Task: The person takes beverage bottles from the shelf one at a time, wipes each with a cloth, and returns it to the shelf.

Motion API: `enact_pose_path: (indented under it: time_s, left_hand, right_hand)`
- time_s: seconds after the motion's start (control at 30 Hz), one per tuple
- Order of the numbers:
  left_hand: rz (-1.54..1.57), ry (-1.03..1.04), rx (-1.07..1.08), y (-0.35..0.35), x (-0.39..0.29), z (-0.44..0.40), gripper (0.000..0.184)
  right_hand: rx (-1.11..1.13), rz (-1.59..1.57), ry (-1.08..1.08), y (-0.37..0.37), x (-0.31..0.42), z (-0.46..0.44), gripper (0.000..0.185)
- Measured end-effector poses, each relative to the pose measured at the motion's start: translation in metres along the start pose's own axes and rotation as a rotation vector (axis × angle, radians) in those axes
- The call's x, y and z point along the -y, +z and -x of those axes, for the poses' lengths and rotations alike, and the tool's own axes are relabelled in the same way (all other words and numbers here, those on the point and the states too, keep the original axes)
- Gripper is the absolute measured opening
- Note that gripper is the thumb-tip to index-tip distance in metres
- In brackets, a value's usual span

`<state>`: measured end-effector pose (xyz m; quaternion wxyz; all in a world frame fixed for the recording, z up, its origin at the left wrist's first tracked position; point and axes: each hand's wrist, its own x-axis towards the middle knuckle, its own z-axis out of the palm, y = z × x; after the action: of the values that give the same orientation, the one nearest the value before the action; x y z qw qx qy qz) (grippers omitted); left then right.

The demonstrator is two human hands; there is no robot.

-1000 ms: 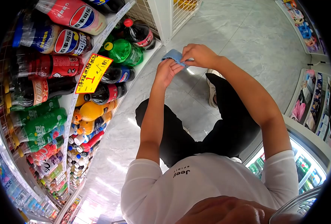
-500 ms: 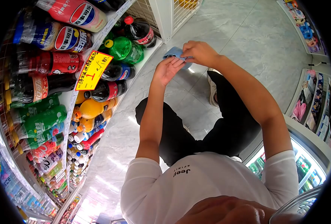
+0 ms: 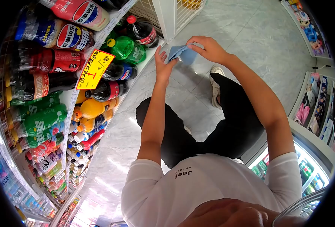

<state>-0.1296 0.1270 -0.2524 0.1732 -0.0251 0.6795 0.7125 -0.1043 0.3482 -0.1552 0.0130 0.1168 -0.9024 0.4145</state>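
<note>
One blue cloth (image 3: 189, 56), up above floor (image 3: 258, 38) btwn my grips. R grip (image 3: 209, 49) pinches top edge; L grip (image 3: 163, 67) spread, at folded side. Prob. v. light, soft, limp, not fragile; best held by edges.

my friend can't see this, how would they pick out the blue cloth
From the drink shelves at picture left, move right to the gray floor. Over it, the left hand and right hand have a light-blue cloth between them. Plain, gathered fabric sets it apart from the labelled bottles nearby.
</note>
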Motion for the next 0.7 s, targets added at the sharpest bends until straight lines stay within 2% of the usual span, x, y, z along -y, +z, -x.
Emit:
enact_pose_path:
  time_s: [0.07, 0.13, 0.23, 0.33, 0.53, 0.63, 0.7]
  left_hand:
    - [0.046, 0.062, 0.061, -0.001, -0.003, -0.001, 0.056]
    - [0.174, 0.081, 0.141, -0.001, -0.005, -0.004, 0.041]
    - [0.219, 0.059, 0.039, 0.001, -0.009, -0.003, 0.02]
    - [0.148, 0.216, 0.015, 0.002, -0.002, -0.006, 0.018]
    - [0.278, 0.205, 0.076, 0.002, -0.011, -0.001, 0.026]
    - [0.306, 0.075, 0.031, 0.0, -0.019, 0.002, 0.024]
    - [0.357, 0.063, -0.017, 0.001, -0.02, 0.0, 0.024]
  right_hand:
    - [0.02, -0.17, 0.111, -0.001, 0.003, 0.0, 0.018]
    - [0.032, -0.187, 0.241, -0.004, 0.007, -0.001, 0.018]
    - [-0.051, -0.235, 0.31, -0.001, 0.001, 0.0, 0.019]
    - [-0.134, -0.285, 0.322, 0.0, -0.011, 0.001, 0.02]
    - [-0.127, -0.36, 0.374, -0.005, -0.007, 0.002, 0.02]
    - [-0.107, -0.368, 0.423, -0.008, -0.001, -0.001, 0.021]
    - [-0.101, -0.389, 0.444, -0.01, 0.005, -0.001, 0.022]
